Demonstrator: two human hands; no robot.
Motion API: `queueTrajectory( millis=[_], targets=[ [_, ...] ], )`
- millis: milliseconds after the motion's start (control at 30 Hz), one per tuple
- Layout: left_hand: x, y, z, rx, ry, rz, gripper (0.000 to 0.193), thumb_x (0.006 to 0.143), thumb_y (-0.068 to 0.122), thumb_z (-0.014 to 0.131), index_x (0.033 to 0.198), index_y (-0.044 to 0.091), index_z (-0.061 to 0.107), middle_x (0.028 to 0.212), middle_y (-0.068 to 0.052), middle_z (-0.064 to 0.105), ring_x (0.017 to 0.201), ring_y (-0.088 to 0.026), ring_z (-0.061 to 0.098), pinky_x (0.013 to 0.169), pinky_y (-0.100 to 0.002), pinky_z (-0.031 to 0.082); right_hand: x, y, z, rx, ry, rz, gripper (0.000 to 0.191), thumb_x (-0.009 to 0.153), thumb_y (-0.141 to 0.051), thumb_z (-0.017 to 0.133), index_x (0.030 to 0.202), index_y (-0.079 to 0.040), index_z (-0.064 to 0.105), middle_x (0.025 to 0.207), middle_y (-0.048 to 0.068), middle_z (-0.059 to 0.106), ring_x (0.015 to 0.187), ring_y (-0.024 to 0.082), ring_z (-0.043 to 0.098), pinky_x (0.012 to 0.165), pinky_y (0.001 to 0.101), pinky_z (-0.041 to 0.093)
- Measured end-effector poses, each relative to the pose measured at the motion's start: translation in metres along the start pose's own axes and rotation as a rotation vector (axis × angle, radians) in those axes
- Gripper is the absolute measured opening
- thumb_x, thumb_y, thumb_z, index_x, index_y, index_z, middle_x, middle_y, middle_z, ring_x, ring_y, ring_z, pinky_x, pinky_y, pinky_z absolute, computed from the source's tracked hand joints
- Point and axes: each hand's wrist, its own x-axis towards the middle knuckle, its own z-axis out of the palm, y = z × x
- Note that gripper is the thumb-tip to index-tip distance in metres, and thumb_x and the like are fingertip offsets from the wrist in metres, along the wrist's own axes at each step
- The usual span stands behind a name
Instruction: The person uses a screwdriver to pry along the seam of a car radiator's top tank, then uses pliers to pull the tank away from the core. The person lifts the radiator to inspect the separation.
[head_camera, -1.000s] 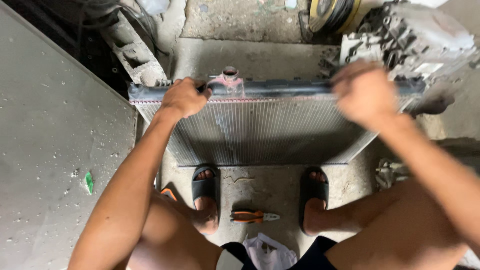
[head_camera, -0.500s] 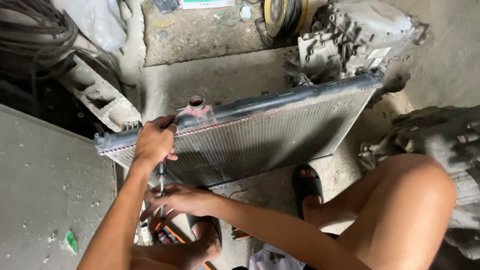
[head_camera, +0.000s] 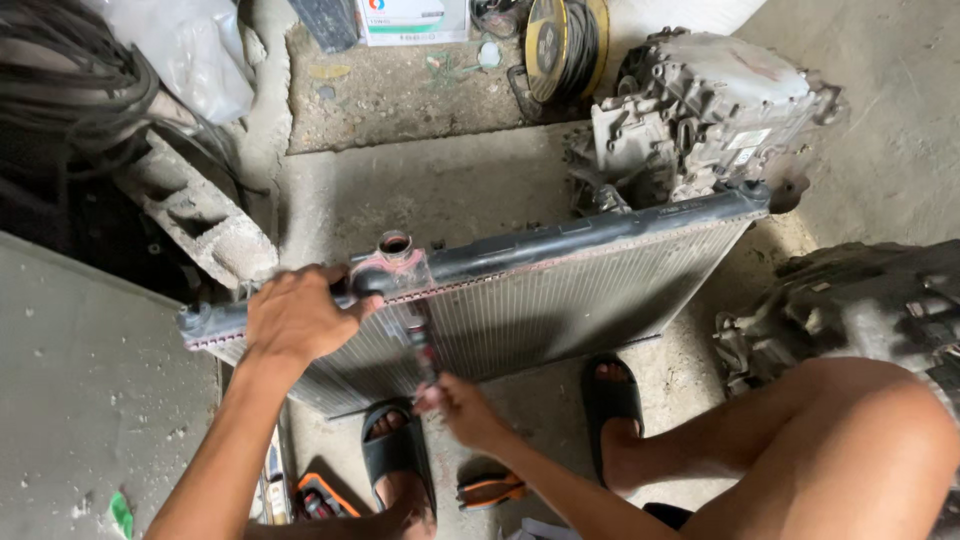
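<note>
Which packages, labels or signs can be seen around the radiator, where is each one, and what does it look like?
Cardboard box: top edge, on the ground beyond the radiator; flat, white face with a green band.
Round label: on the cable reel at the top, yellow disc with dark print.
Small sticker: on the grey metal housing at the upper right, pale rectangle.
No screens or signs.

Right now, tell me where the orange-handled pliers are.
In the head view, the orange-handled pliers lie on the concrete floor at bottom centre, between the two black sandals, below the right hand.
</note>
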Motion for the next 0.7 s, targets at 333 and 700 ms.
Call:
queueTrajectory(
  millis=[333,700],
  targets=[
    [0.022,-0.018,0.029,-0.033,0.01,0.189,0.072,0.089,0.058,0.067,0.139,0.011,0.046,0.134,-0.015,0.061,0.133,-0.03,0.052,0.119,-0.045,0.029,-0.026,-0.033,-0.08,-0.418,0.458,-0.271,0.04,0.109,-0.036,0.045,0.116,-0.008,0.072,0.065,0.009,0.062,0.048,0.014,0.043,0.05,0.0342,0.038],
    [0.029,-0.028,0.039,-0.02,0.055,0.247,0.08,0.087,0.061,0.066,0.146,0.011,0.044,0.142,-0.014,0.055,0.139,-0.027,0.044,0.118,-0.043,0.026,-0.024,-0.009,-0.085,-0.426,0.447,-0.133,0.038,0.106,-0.038,0.052,0.102,-0.004,0.071,0.079,0.012,0.077,0.072,0.026,0.076,0.066,0.0367,0.058]
  ],
)
